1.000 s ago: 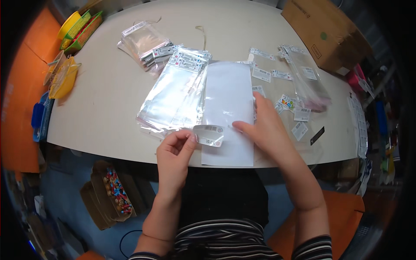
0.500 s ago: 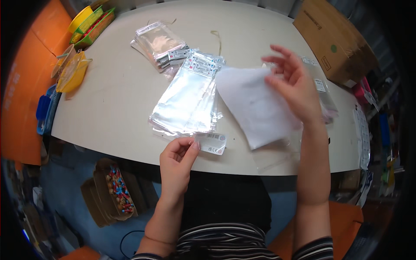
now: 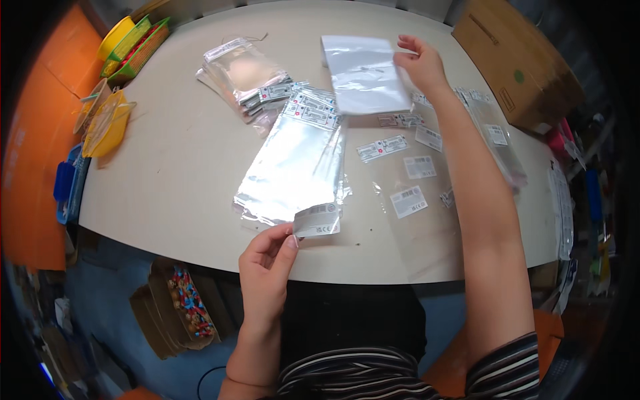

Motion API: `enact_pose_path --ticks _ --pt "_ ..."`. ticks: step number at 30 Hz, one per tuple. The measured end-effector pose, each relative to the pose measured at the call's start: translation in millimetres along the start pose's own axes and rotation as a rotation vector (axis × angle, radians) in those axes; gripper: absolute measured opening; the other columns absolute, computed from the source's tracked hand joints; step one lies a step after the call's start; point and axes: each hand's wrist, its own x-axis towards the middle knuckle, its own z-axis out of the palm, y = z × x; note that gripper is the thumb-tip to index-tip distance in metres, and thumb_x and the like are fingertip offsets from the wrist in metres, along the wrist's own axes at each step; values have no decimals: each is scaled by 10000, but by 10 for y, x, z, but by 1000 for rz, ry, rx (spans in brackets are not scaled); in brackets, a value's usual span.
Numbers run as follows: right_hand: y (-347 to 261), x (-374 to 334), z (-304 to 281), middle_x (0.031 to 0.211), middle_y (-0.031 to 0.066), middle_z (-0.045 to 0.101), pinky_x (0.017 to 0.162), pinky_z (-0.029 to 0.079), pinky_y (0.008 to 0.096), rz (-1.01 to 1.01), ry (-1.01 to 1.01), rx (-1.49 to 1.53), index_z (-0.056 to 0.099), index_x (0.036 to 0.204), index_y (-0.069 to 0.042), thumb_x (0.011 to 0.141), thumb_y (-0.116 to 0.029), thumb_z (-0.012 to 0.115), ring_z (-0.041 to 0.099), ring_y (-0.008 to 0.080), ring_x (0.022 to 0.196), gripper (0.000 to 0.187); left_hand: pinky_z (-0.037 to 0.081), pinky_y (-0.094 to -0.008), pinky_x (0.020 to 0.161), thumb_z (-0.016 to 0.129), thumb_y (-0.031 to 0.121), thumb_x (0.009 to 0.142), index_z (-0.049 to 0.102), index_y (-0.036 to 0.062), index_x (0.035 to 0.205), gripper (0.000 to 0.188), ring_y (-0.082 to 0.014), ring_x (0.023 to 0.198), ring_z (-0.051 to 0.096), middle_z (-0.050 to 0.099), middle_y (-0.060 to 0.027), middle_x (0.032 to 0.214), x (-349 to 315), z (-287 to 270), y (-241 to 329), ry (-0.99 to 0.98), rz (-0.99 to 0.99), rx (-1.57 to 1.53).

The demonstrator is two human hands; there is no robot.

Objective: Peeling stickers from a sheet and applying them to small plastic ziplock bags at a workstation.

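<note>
Between the thumb and fingers of my left hand (image 3: 267, 260), a small printed label (image 3: 317, 220) is pinched near the table's front edge. It overlaps the lower end of a fanned stack of clear plastic bags (image 3: 287, 167) with printed header strips. Farther off, my right hand (image 3: 423, 67) grips the right edge of a white sheet (image 3: 367, 77), closed on it by thumb and fingers. Beneath my right forearm lie loose transparent bags (image 3: 427, 233), some bearing a white sticker (image 3: 409, 201).
A second bag pile (image 3: 243, 70) lies at the back left of the white table (image 3: 160, 167). A cardboard box (image 3: 517, 63) stands back right, with more bags (image 3: 497, 137) before it. Baskets (image 3: 137, 47) line the left edge. Below, an open carton (image 3: 190, 307) holds small colourful pieces.
My right hand has moved away from me with the white sheet, uncovering the stickered bags under it. The left hand's label has tilted up slightly.
</note>
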Motion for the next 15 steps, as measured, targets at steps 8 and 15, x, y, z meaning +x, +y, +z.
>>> enact_pose_path --ticks 8,15 --pt "-767 -1759 -233 1569 184 299 1176 205 539 -134 -610 -514 376 1482 -81 909 -363 645 221 415 1466 693 518 -327 930 606 83 968 600 -59 1176 252 -185 996 643 659 -120 1081 190 -130 -28 53 146 102" --pt "-371 -2154 -529 1567 131 331 1167 169 600 -194 -575 -781 414 1456 -96 930 -393 603 232 420 1458 633 516 -326 939 619 92 964 599 -69 1181 270 -184 991 644 662 -120 1079 149 26 -23 -2 180 167"
